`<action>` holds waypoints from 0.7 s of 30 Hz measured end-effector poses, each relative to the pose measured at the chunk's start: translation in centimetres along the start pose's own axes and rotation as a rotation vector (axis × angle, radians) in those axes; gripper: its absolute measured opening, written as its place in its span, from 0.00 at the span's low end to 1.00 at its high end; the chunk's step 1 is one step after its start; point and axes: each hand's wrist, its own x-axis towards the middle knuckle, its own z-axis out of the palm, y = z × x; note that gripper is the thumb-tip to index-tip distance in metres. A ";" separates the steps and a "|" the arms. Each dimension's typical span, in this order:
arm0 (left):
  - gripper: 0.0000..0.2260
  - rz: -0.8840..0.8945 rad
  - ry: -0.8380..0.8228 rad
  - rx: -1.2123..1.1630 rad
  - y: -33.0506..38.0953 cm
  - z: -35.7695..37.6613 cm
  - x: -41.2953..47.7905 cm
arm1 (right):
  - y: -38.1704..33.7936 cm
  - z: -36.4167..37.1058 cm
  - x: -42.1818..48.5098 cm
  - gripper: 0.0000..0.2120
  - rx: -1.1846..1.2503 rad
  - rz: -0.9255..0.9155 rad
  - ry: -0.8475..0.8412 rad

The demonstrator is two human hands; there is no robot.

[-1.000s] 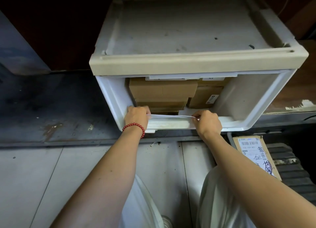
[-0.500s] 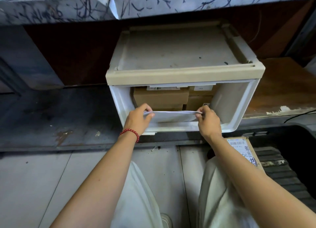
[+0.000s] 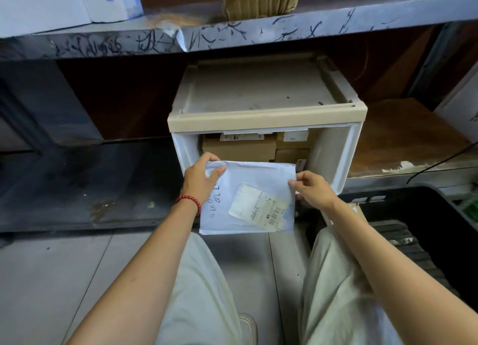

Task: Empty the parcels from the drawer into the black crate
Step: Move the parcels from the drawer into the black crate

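On the left, the left hand, with a red bracelet at the wrist, grips the upper left corner of the white parcel: the thumb lies on the top face and the other fingers go under it. I think this hold is chosen because the parcel is a thin soft bag, which would bend if one hand carried it alone.

The white parcel is in the air, in front of the mouth of the drawer and above the person's knees and the floor. It lies nearly flat, a little tilted, with the face that bears the label turned up to the camera. Its far edge points to the drawer and its near edge to the person. It looks somewhat wider than deep, so the long axis seems to run from hand to hand, although the tilt may deceive. Behind it, brown parcels wait stacked inside the drawer.

The right hand pinches the right edge, thumb above and curled fingers below.

At the far right stands the black crate, near the right arm. In my judgement the parcel must now travel to the right and go down into it.
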 end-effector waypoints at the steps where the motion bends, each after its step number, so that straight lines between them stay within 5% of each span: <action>1: 0.07 0.001 -0.006 -0.009 0.0 0.1 0.0 | 0.0 -0.1 -0.1 0.05 -0.018 0.008 0.008; 13: 0.37 -0.161 -0.196 -0.067 0.0 2.0 0.3 | 0.9 -1.1 0.8 0.04 0.108 0.101 0.399; 17: 0.32 -0.160 -0.230 -0.100 -0.1 2.1 0.3 | 1.2 -1.1 1.2 0.07 0.266 0.204 0.499; 21: 0.22 -0.126 -0.314 -0.055 -0.5 2.3 0.5 | 1.6 -1.1 1.4 0.10 0.316 0.263 0.411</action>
